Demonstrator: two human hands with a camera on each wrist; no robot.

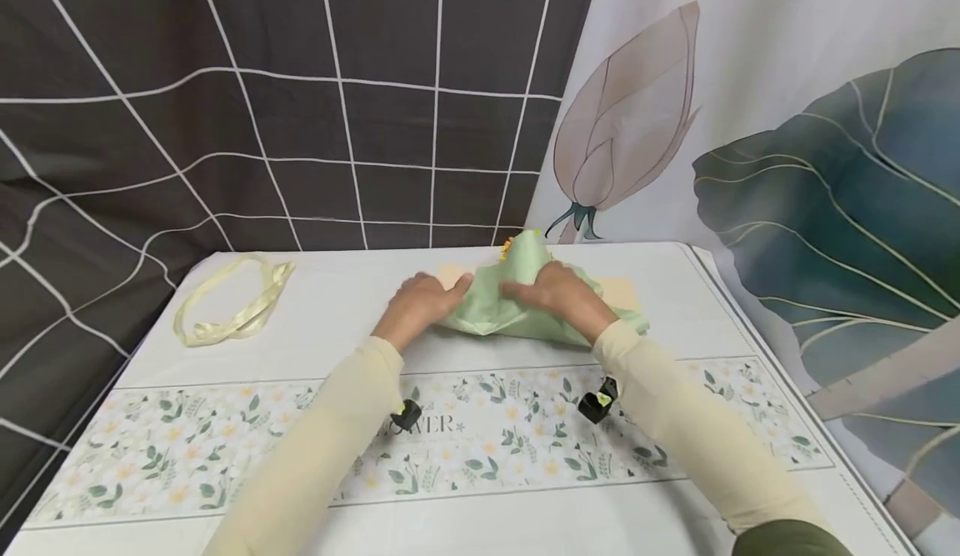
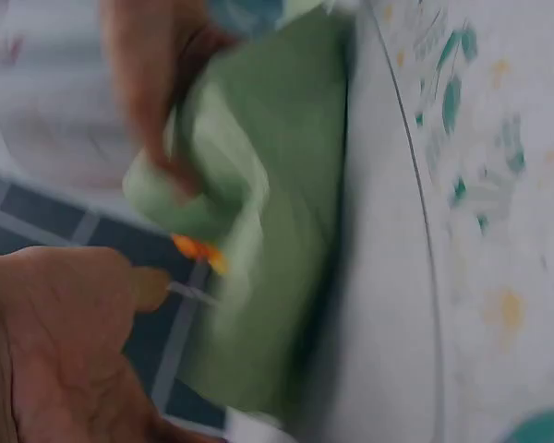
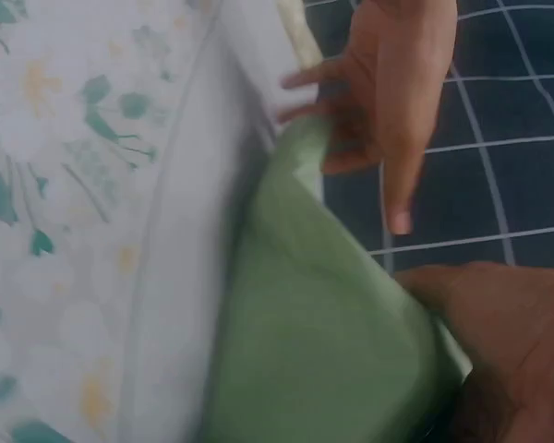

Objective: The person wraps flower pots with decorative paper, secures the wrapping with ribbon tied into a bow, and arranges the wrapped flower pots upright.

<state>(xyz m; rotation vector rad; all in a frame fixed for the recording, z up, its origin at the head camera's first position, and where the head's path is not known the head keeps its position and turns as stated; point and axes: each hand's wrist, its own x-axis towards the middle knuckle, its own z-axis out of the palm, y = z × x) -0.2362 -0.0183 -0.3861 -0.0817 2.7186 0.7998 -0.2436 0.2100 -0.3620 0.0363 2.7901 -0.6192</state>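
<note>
A sheet of light green wrapping paper (image 1: 491, 310) lies gathered near the far edge of the table, with a folded part standing up and an orange flower (image 1: 507, 247) peeking out behind it. My right hand (image 1: 558, 293) grips the paper from the right, thumb over its front, fingers hidden behind the fold. On the left side my left hand (image 1: 422, 302) is at the paper's edge; the right wrist view shows this left hand (image 3: 388, 111) with fingers extended and apart, the fingertips right by the paper's corner. Pale peach pieces (image 1: 619, 293) show behind the paper.
A loop of pale yellow satin ribbon (image 1: 258, 310) lies at the table's far left. The white table cover (image 1: 352, 289) has a printed floral band (image 1: 225, 435) across it. A dark checked curtain (image 1: 390, 122) and a white leaf-print curtain (image 1: 637, 197) hang behind.
</note>
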